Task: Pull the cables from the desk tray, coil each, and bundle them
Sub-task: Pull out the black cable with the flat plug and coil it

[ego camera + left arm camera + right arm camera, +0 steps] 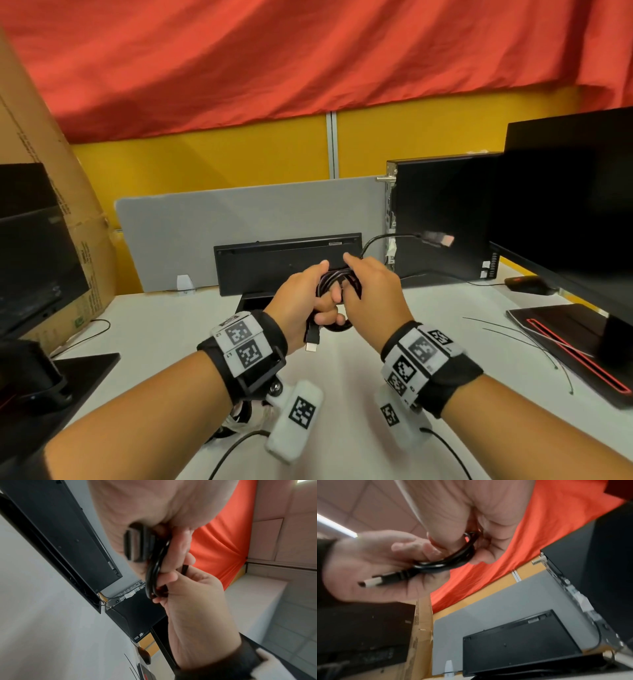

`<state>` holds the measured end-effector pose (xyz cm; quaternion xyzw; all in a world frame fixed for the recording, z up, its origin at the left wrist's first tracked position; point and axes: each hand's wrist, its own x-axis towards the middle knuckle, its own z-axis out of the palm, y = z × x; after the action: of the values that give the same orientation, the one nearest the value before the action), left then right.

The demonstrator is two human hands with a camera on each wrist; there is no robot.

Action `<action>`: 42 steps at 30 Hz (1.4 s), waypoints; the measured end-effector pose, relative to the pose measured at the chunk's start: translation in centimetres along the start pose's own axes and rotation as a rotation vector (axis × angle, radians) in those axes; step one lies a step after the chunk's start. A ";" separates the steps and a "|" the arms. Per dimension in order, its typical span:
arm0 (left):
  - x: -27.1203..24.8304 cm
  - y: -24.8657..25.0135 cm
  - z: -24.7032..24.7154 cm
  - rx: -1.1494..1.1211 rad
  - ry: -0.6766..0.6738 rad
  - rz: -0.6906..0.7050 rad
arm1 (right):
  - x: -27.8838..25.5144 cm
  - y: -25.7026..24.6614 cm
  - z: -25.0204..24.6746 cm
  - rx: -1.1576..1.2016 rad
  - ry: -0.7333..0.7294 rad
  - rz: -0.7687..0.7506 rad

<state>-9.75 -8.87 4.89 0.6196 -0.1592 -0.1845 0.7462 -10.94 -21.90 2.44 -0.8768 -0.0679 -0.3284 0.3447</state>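
Note:
I hold a coiled black cable [337, 284] above the white desk [342, 377] with both hands. My left hand [320, 303] grips the loops from the left, fingers curled round them. One metal-tipped connector [312, 340] hangs below that hand. My right hand [358, 279] grips the coil from the right. The cable's free end rises from it to a blurred second connector [440, 238]. In the left wrist view the loops [153, 574] run between both hands beside a connector [135, 545]. The right wrist view shows the coil [453, 559] and a connector [375, 582] across my left palm. The desk tray slot [251, 301] lies behind the hands.
A black keyboard [274, 267] stands on edge against a grey divider [239, 219]. A PC tower [442, 219], a monitor [565, 205] on its stand [565, 342] and a mouse [527, 285] fill the right. Thin black ties [534, 346] lie there too. A cardboard box [51, 178] and second monitor [30, 246] stand left.

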 end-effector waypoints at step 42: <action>8.0 -3.6 -4.8 0.442 0.357 0.285 | 8.6 4.3 4.1 0.574 -0.392 0.301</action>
<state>-0.78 -9.09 0.59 0.7607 -0.1473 0.0728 0.6280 -0.63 -23.43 3.12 -0.7909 -0.0923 -0.0675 0.6012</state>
